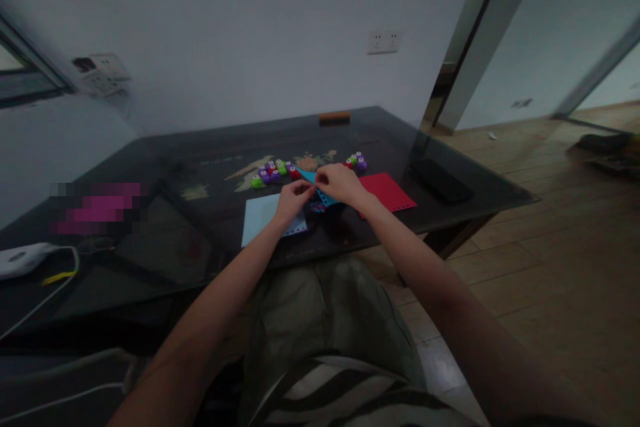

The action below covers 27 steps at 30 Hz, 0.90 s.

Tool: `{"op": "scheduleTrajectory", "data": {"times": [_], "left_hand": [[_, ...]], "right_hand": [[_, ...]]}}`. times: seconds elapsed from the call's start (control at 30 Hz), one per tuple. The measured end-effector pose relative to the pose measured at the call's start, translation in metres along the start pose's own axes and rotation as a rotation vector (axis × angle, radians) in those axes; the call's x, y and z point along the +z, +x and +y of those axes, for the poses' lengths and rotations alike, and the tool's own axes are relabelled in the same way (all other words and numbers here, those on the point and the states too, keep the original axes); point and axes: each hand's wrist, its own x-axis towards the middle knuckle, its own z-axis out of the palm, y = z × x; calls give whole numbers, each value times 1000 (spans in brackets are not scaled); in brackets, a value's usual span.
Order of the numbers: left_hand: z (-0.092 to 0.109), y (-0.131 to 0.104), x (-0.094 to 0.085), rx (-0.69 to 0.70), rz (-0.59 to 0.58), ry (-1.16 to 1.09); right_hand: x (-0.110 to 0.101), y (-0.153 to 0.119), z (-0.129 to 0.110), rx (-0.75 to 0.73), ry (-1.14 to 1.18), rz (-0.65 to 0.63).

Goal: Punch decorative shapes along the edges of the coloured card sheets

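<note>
My right hand is closed on a bright blue sheet with a row of punched holes along one edge, which is tilted above the table. Close by on its left, my left hand has its fingertips pinched together at the sheet's edge; what is between them is too small to make out. Under the hands lies a small blue and pink patterned item, partly hidden. A pale blue sheet with punched holes rests beneath my left wrist. To the right is a red sheet, punched along its near edge.
Several small purple, green and red figures with eyes stand behind my hands, and more figures at the right. A black phone-like slab lies near the dark table's right edge. A white power strip sits far left.
</note>
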Motion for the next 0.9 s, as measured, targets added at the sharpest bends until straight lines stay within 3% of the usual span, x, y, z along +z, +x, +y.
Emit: {"op": "scheduleTrajectory", "data": {"times": [0.4,0.63,0.9], "left_hand": [[-1,1,0,38,-8,30],[3,0,2,44,4,1],[6,-2,3,41,16,0]], "right_hand": [[1,-4,-8,-45,-115,17],[9,-4,-5,-8,0,81],[23,-5,-3,133,152,173]]}}
